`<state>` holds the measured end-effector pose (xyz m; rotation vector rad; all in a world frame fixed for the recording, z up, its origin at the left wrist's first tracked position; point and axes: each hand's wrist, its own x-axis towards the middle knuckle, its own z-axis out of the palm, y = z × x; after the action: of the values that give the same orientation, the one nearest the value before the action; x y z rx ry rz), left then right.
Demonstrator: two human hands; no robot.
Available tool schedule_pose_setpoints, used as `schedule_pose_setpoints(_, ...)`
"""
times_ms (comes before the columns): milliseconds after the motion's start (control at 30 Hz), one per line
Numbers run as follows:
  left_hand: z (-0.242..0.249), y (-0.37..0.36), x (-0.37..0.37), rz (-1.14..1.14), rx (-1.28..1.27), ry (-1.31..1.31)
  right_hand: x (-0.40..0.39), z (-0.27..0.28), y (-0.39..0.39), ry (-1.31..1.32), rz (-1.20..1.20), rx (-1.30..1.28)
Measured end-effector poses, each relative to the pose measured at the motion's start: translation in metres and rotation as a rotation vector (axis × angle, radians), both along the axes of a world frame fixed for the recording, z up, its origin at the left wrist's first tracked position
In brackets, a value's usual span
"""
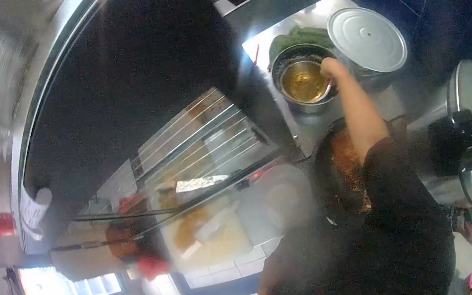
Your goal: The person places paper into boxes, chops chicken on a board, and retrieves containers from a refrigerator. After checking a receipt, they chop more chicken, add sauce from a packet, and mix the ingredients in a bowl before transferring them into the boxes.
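One hand, the right (pixel 331 69), reaches out over the bench (pixel 349 2) with its fingers curled closed at the side of a small metal pan (pixel 305 82); whether they grip a handle or the rim is hard to tell. The small pan holds clear golden liquid (pixel 302 77) with bits in it, and sits within the mouth of a larger pot (pixel 312 108). Green leaves (pixel 310 34) lie just behind the pot, and a round, pale metal lid (pixel 369 35) is beside it, near the hand.

Below the forearm, a dark frying pan (pixel 329 175) holds reddish-brown food (pixel 344 161), partly hidden by the arm and dark sleeve (pixel 386 166). A big pressure cooker (pixel 452 172) with a black clamp (pixel 459 142) across its lid stands to the right. Over on the left, blurred, are a pale cutting board (pixel 228 244) with orange-yellow food (pixel 190 228) on it and a wire rack (pixel 200 125). The left hand is out of view, so its fingers cannot be told.
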<state>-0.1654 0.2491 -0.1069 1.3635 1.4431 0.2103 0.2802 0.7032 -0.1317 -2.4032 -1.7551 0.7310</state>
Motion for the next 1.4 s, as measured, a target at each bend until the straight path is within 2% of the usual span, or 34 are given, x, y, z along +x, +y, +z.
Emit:
schedule_pose_setpoints(33, -0.003, -0.008, -0.004, 0.015, -0.008, 0.009, 0.0, 0.018, -0.005, -0.066, 0.056, -0.104)
schedule_pose_setpoints(67, -0.007, -0.015, -0.005, 0.031, -0.019, 0.019, 0.009, -0.009, 0.0, 0.193, -0.163, 0.025)
schedule_pose_setpoints(167, -0.015, -0.025, -0.006, 0.038, -0.016, 0.007, -0.004, 0.042, -0.019, 0.324, -0.218, 0.012)
schedule_pose_setpoints(200, -0.017, -0.025, -0.005, 0.033, -0.01, 0.005, -0.005, 0.034, -0.018, 0.382, -0.293, 0.088)
schedule_pose_setpoints(300, -0.024, -0.021, -0.004, -0.039, -0.117, 0.057, -0.004, 0.024, -0.016, 0.49, -0.314, 0.048)
schedule_pose_setpoints(333, -0.016, -0.018, 0.0, -0.047, -0.124, 0.057, -0.011, 0.029, -0.025, 0.58, -0.379, 0.129)
schedule_pose_setpoints(400, 0.006, -0.008, 0.01, 0.006, -0.146, 0.064, -0.015, 0.031, -0.03, 0.595, -0.352, 0.17)
schedule_pose_setpoints(567, 0.002, -0.014, 0.007, -0.102, -0.03, 0.041, -0.011, 0.04, -0.045, 0.534, -0.234, 0.448)
schedule_pose_setpoints(633, 0.007, -0.013, 0.012, -0.096, -0.018, 0.075, -0.012, 0.071, -0.076, 0.602, -0.244, 0.563)
schedule_pose_setpoints(700, 0.01, -0.013, 0.013, -0.122, -0.042, 0.083, -0.006, 0.1, -0.114, 0.564, -0.297, 0.648)
schedule_pose_setpoints(733, 0.017, -0.013, 0.013, -0.07, -0.119, 0.016, -0.01, 0.12, -0.137, 0.542, -0.327, 0.742)
schedule_pose_setpoints(800, 0.017, -0.017, 0.007, -0.021, -0.195, -0.067, -0.024, 0.158, -0.203, 0.644, -0.45, 0.759)
schedule_pose_setpoints(900, 0.001, -0.028, -0.017, -0.091, -0.127, -0.071, -0.043, 0.168, -0.302, 0.704, -0.593, 0.856)
schedule_pose_setpoints(967, -0.006, -0.04, -0.036, -0.124, -0.074, -0.071, -0.06, 0.158, -0.365, 0.736, -0.7, 0.901)
schedule_pose_setpoints(1067, -0.005, -0.066, -0.069, -0.071, 0.04, -0.135, -0.08, 0.11, -0.434, 0.771, -0.838, 0.97)
schedule_pose_setpoints(1133, 0.0, -0.085, -0.101, -0.089, 0.117, -0.172, -0.082, 0.069, -0.464, 0.58, -0.903, 0.928)
schedule_pose_setpoints(1200, -0.001, -0.106, -0.142, -0.05, 0.209, -0.18, -0.096, 0.039, -0.485, 0.657, -1.026, 0.906)
schedule_pose_setpoints(1233, -0.009, -0.116, -0.16, -0.082, 0.17, -0.134, -0.103, 0.023, -0.488, 0.625, -0.995, 0.931)
schedule_pose_setpoints(1267, -0.018, -0.128, -0.181, -0.111, 0.124, -0.092, -0.106, 0.008, -0.495, 0.783, -0.997, 0.922)
schedule_pose_setpoints(1300, -0.03, -0.142, -0.202, -0.042, 0.128, -0.088, -0.107, -0.012, -0.493, 0.914, -1.065, 1.017)
schedule_pose_setpoints(1333, -0.043, -0.158, -0.224, -0.019, 0.183, -0.053, -0.094, -0.043, -0.497, 1.02, -1.131, 0.974)
schedule_pose_setpoints(1367, -0.049, -0.174, -0.242, -0.013, 0.234, -0.022, -0.12, -0.035, -0.495, 1.024, -1.095, 0.949)
schedule_pose_setpoints(1400, -0.049, -0.188, -0.257, 0.015, 0.229, -0.029, -0.143, -0.026, -0.497, 1.006, -1.208, 0.937)
